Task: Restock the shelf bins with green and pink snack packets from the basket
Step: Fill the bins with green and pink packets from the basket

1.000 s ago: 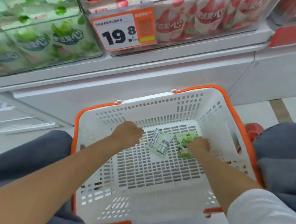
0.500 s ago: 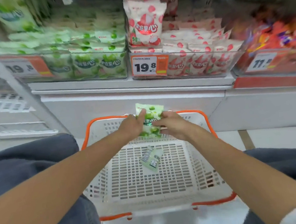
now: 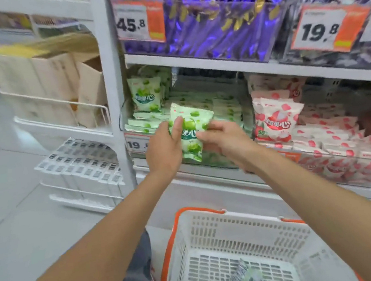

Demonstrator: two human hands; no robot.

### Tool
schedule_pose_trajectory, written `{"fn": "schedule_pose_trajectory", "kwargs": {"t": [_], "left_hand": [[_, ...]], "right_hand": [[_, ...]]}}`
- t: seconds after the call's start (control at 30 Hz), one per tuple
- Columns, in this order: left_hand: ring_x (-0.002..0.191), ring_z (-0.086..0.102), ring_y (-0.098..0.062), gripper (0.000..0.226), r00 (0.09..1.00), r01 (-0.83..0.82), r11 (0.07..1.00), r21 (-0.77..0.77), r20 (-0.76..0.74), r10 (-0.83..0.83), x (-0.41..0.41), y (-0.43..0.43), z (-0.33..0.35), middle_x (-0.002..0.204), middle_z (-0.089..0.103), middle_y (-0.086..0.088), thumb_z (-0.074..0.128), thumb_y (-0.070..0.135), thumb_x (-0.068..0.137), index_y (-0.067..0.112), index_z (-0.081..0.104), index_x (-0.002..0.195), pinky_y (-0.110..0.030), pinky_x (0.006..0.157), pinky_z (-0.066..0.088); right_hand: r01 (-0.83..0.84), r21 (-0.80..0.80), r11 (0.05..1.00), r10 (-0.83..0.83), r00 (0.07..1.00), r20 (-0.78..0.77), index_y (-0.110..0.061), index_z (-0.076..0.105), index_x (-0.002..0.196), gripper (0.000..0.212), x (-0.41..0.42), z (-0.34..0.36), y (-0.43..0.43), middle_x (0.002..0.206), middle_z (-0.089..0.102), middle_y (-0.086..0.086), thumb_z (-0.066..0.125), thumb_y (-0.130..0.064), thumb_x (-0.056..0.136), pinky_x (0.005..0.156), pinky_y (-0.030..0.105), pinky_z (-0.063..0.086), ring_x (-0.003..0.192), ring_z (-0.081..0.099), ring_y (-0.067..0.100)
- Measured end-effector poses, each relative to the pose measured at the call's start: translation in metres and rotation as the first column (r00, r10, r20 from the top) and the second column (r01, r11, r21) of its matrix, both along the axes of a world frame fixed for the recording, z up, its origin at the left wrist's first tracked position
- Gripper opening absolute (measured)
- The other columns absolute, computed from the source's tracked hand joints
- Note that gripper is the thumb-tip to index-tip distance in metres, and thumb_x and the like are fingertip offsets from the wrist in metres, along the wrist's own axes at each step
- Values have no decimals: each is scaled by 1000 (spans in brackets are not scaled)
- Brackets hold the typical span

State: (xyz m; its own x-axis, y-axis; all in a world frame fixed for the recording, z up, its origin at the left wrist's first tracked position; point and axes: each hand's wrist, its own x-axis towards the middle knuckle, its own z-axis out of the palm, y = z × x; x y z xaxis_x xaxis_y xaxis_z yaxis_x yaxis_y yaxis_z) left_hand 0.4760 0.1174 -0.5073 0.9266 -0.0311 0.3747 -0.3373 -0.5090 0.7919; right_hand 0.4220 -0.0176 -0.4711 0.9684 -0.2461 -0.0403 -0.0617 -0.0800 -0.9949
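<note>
A green snack packet (image 3: 192, 134) is held up in front of the green bin (image 3: 220, 108), gripped by both hands. My left hand (image 3: 164, 150) holds its left edge with the thumb across the front. My right hand (image 3: 224, 140) pinches its right side. The bin behind holds several flat green packets and one standing upright (image 3: 145, 95). To the right lies the pink packet bin (image 3: 336, 144), with one pink packet (image 3: 276, 119) upright. Below, the white basket (image 3: 205, 227) with an orange rim holds one packet (image 3: 245, 278) lying face down.
A shelf above carries purple foil bags (image 3: 215, 18) and price tags 45.8 (image 3: 131, 24) and 19.8 (image 3: 321, 30). A white upright post (image 3: 115, 102) stands left of the bin. Cardboard boxes (image 3: 54, 86) and wire racks sit further left. My knee (image 3: 136, 276) is beside the basket.
Both hands lifted the green packet from above the basket up to the green bin. The view rose from the basket toward the shelves. One packet stays in the basket.
</note>
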Motion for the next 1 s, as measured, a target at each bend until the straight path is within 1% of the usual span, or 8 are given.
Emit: {"fn": "schedule_pose_trajectory", "kwargs": {"t": [0.1,0.27,0.43,0.47,0.57,0.7,0.93,1.0], "left_hand": [[90,57,-23,48,985,-164,982,-97,45,169,35,20,4,97,61,-1,29,57,99,16,53,105,-36,71,40],[90,55,-26,26,960,-279,954,-113,-23,279,57,42,-6,100,57,-5,37,41,101,18,48,96,-40,74,45],[82,57,-25,23,951,-293,955,-50,-119,286,66,60,-20,101,57,-7,39,39,100,18,47,96,-39,68,43],[79,57,-24,23,952,-286,957,-44,-123,279,67,62,-22,100,59,-8,38,40,100,19,45,95,-37,66,42],[74,56,-22,24,958,-272,962,-31,-109,267,66,62,-25,97,60,-9,39,39,100,18,46,92,-38,66,42],[71,49,-14,25,965,-237,971,-35,-127,231,60,53,-23,101,55,-7,40,37,101,14,49,96,-38,69,43],[69,47,-5,25,975,-192,981,8,-110,191,58,47,-26,100,53,-4,40,38,102,14,49,98,-33,64,36],[70,47,-5,25,975,-194,981,12,-104,195,57,47,-26,100,53,-3,40,37,102,14,49,99,-33,65,36]], "right_hand": [[85,-138,987,-67,990,127,-1,67,101,16,56,21,18,97,70,16,70,-3,86,79,36,56,82,66,20],[192,-265,945,-142,970,195,-10,70,86,4,149,27,48,94,74,14,72,-8,83,76,38,54,81,67,22],[228,-460,858,-164,971,177,-10,69,100,13,184,10,66,90,67,3,65,-13,89,58,23,38,78,58,15],[225,-493,841,-151,971,185,-11,68,103,14,187,3,68,93,66,2,65,-13,89,59,24,40,80,58,16],[282,-561,778,-172,955,241,-8,62,116,28,194,-14,74,112,63,9,65,-19,90,81,30,46,98,58,24],[308,-483,820,-199,944,265,-8,55,124,34,193,-19,77,114,61,9,63,-18,92,84,31,48,99,58,23],[294,-487,823,-193,950,247,-11,48,133,48,187,-17,73,120,58,7,66,-24,91,95,39,49,110,57,23],[300,-499,813,-195,948,252,-11,46,137,53,181,-16,69,119,57,5,67,-26,90,93,35,49,107,55,20]]}}
